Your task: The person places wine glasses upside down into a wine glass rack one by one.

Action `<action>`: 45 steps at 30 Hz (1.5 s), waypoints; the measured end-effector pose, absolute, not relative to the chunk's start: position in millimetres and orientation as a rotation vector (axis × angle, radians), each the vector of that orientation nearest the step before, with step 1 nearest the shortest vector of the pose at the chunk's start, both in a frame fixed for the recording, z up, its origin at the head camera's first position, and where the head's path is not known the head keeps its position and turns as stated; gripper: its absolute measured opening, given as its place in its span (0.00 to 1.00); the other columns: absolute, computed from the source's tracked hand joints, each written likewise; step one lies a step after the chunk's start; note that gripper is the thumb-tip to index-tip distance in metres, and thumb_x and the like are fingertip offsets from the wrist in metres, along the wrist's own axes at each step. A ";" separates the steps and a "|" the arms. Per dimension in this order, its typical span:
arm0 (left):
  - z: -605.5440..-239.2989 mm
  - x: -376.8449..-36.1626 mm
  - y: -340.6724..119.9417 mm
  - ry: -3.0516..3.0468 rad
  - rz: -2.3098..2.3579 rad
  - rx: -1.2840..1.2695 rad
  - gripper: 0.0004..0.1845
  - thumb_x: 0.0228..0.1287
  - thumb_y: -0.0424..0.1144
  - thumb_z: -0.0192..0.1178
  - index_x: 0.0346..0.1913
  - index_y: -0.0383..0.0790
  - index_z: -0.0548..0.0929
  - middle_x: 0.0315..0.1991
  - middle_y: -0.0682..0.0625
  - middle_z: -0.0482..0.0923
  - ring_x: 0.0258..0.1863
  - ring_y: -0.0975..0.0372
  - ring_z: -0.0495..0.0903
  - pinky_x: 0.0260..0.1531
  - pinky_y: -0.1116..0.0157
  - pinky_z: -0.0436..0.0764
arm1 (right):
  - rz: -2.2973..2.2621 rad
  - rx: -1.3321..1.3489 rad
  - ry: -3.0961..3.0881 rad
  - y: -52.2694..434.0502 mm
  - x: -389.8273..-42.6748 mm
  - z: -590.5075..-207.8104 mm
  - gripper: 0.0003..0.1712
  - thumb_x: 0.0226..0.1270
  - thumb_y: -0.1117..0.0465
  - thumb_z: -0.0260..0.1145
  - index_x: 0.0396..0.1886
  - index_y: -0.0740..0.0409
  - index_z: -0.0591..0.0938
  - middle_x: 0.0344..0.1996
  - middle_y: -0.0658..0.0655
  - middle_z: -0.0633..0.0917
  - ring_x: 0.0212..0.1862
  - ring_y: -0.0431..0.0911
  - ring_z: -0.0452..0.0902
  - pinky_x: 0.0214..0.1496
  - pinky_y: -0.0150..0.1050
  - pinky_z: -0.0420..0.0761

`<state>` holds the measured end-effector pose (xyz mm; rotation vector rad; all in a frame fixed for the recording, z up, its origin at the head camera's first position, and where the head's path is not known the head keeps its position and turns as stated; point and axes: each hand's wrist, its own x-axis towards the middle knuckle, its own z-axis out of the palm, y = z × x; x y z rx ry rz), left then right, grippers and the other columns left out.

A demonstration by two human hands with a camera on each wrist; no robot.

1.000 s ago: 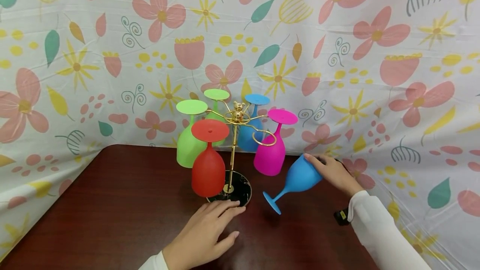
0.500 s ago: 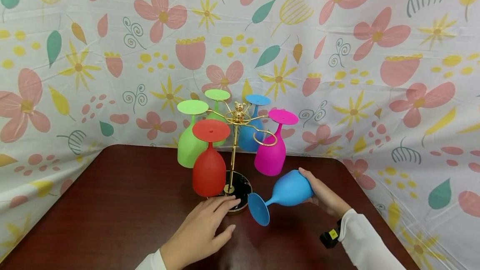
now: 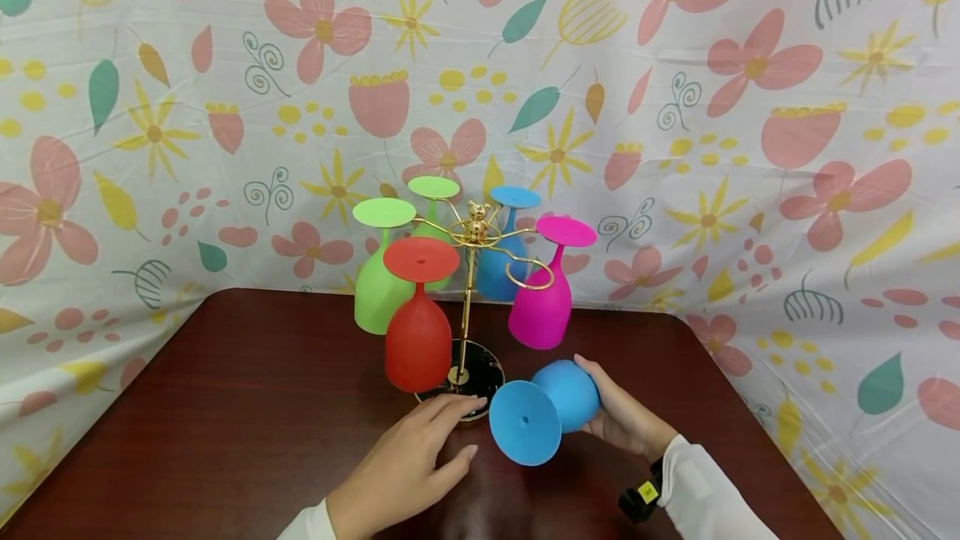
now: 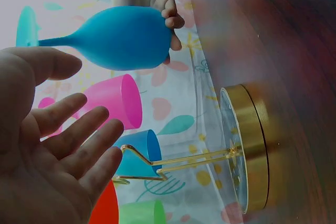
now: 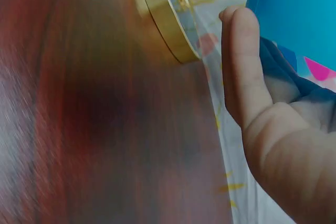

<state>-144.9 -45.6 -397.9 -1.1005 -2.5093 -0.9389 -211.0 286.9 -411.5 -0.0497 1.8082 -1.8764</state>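
Note:
My right hand [image 3: 618, 417] grips the bowl of a blue goblet [image 3: 542, 411], tipped on its side above the table with its round foot facing me. The same blue goblet [image 4: 113, 38] shows in the left wrist view, and its bowl [image 5: 294, 9] fills the top right of the right wrist view. My left hand [image 3: 408, 461] lies flat with straight fingers, fingertips at the black base [image 3: 472, 377] of a gold rack [image 3: 474, 233]. Red [image 3: 417, 340], green [image 3: 377, 290], magenta [image 3: 542, 307] and blue [image 3: 495, 269] goblets hang upside down from the rack. One gold hook [image 3: 529, 277] at the front right holds nothing.
The rack stands near the back middle of a dark wooden table [image 3: 225, 415]. A flower-printed cloth [image 3: 675, 107] covers the wall behind and drapes down both sides. A second green goblet [image 3: 433, 190] hangs at the rack's back.
My right hand has carried the blue goblet leftward and toward me, turning it so its foot now faces the camera. The left hand has stayed by the rack's base.

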 end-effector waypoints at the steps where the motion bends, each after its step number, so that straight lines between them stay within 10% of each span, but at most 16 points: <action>1: -397.5 -144.6 -45.0 -2.509 -0.961 -1.099 0.27 0.69 0.47 0.61 0.69 0.50 0.70 0.63 0.58 0.70 0.62 0.63 0.70 0.56 0.56 0.76 | -1.881 -0.052 1.784 284.7 -210.1 -411.6 0.47 0.73 0.31 0.41 0.74 0.58 0.43 0.63 0.69 0.61 0.55 0.57 0.74 0.60 0.53 0.74; 19: -388.0 -145.5 -12.4 -2.212 -1.539 -0.984 0.26 0.59 0.52 0.69 0.62 0.61 0.77 0.56 0.64 0.74 0.55 0.66 0.75 0.48 0.62 0.81 | -2.020 -0.235 1.401 251.8 -198.9 -421.4 0.45 0.75 0.31 0.36 0.77 0.52 0.37 0.60 0.65 0.69 0.54 0.58 0.78 0.57 0.48 0.78; 29: -387.4 -150.9 0.3 -2.070 -1.633 -0.939 0.21 0.61 0.50 0.68 0.57 0.58 0.82 0.50 0.63 0.78 0.51 0.66 0.77 0.48 0.63 0.80 | -2.043 -0.381 1.210 240.6 -192.4 -425.9 0.39 0.77 0.34 0.32 0.74 0.56 0.53 0.57 0.63 0.76 0.54 0.55 0.78 0.61 0.46 0.74; 45: -384.0 -153.5 5.3 -2.034 -1.615 -0.895 0.16 0.64 0.44 0.66 0.54 0.51 0.84 0.48 0.60 0.82 0.50 0.64 0.79 0.49 0.60 0.80 | -2.043 -0.415 1.200 228.5 -184.3 -430.3 0.41 0.75 0.32 0.30 0.76 0.52 0.51 0.62 0.62 0.73 0.61 0.58 0.74 0.64 0.50 0.70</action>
